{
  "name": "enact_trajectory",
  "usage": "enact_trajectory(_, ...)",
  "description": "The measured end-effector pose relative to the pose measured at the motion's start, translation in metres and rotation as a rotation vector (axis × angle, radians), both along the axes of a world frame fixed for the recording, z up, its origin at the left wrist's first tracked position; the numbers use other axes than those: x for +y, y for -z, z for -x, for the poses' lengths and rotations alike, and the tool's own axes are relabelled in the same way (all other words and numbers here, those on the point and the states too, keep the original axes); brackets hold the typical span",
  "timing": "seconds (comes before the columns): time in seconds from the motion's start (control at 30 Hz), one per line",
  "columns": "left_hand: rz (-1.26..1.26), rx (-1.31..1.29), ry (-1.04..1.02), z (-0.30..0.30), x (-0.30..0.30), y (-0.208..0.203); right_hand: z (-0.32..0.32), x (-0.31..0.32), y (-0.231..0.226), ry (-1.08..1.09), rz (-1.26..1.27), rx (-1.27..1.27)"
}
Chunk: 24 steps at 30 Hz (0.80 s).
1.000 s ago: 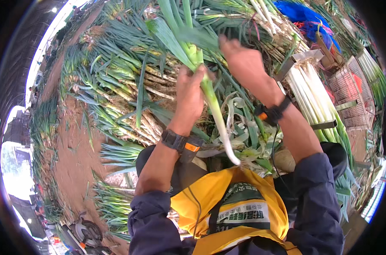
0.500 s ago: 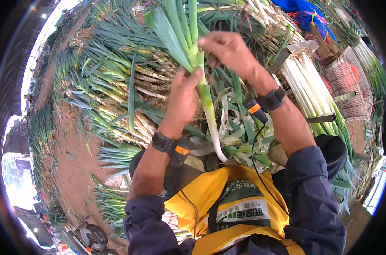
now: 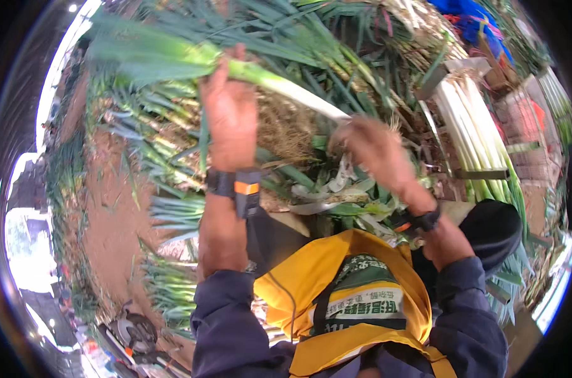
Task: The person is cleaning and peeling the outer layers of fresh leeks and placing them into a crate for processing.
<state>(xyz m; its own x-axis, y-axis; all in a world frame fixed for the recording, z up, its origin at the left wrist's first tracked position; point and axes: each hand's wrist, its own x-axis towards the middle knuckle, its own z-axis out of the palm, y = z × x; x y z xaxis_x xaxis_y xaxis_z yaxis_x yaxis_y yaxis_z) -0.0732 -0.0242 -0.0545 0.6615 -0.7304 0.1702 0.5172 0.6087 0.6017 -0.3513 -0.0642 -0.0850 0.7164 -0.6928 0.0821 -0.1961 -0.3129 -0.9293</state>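
Observation:
A large green onion point(image 3: 292, 91) slants across the space before me, its green leaves to the upper left and its white root end to the right. The leaves are smeared by motion. My left hand point(image 3: 229, 107) is closed around the stem just below where the leaves part. At the root end is my right hand point(image 3: 375, 151), blurred, with its fingers curled in and covering the onion's tip; the roots are hidden there. Beneath both hands lie stripped leaves point(image 3: 336, 192) and the brown roots point(image 3: 286, 126) of other green onions.
Piled green onions point(image 3: 141, 126) spread across the left and far side. Trimmed white onions point(image 3: 472, 120) lie in a metal rack point(image 3: 481, 174) at the right. Beyond it stand a plastic crate point(image 3: 522, 120) and blue material point(image 3: 472, 22). A yellow apron point(image 3: 298, 277) covers my lap.
The green onion has swung from nearly upright to a slant, leaves leftward and root end rightward. My left hand moved up and left; my right hand came down from the leaves to the root end.

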Motion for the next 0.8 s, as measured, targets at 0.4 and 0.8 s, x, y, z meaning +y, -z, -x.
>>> enact_trajectory(0.4,-0.181,0.088,0.367,0.072,-0.018,0.015,-0.062,-0.036,-0.027,0.237,-0.664,-0.924)
enact_trajectory(0.8,-0.536,-0.208,0.635,0.125,-0.063,0.051,0.364,-0.123,-0.272,1.107,1.002,0.525)
